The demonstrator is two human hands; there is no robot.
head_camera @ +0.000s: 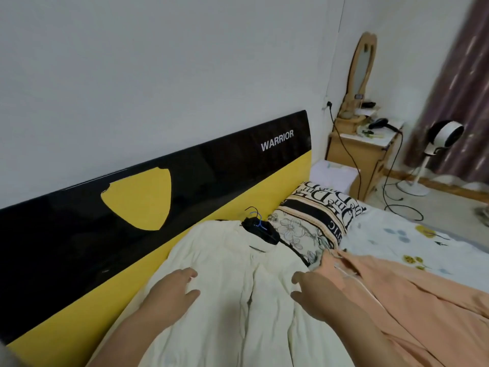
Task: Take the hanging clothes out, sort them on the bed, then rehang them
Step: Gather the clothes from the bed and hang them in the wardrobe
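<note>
- Two hands lie on a cream shirt [232, 295] spread flat on the bed [412, 242], collar toward the headboard [111, 234].
- Left hand [172, 290] rests palm down on the shirt's left half, fingers straight and slightly spread, gripping nothing.
- Right hand [315, 292] sits at the shirt's right edge, fingers loosely extended with the tips on the cloth; thumb apart from them, nothing pinched that I can make out.
- A peach garment [402, 303] lies just beside the shirt on its right, and the right wrist is against its edge.
- A dark hanger [262, 230] with a blue hook pokes out of the shirt's collar, lying on the bed near the headboard.
- A patterned pillow [317, 221] sits beside the hanger, touching the headboard end.
- Farther off stand a nightstand [365, 152] with a mirror [362, 67], and a white fan [444, 136] by the curtain [460, 75].
</note>
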